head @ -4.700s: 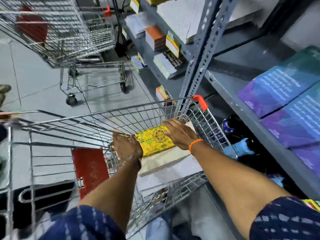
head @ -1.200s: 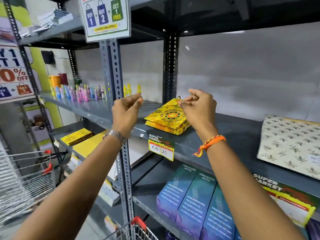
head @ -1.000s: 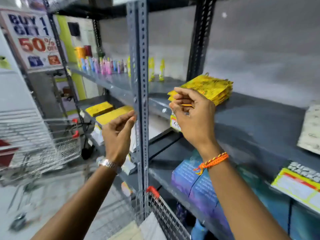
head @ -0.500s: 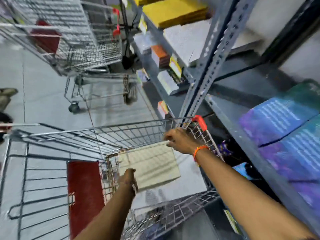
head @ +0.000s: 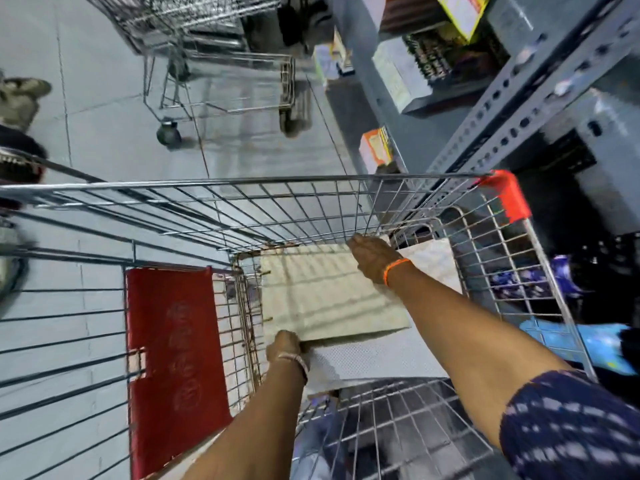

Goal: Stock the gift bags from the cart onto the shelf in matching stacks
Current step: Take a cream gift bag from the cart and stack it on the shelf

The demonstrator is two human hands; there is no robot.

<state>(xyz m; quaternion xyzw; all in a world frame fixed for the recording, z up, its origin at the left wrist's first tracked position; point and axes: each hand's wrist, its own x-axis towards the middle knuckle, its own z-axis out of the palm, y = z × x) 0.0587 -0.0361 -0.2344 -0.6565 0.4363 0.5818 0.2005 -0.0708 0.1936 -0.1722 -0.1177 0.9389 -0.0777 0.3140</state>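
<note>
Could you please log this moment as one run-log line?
both hands in cart | left hand, right hand gripping cream gift bags | not lifted

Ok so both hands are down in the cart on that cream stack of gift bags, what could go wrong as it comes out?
The left hand grips only a near corner of the cream gift bags, while the right hand rests at the far edge, so the stack may fan apart or sag. Loose handles could snag the cart wires. The white bags underneath might drag along and mix the stacks.
</note>
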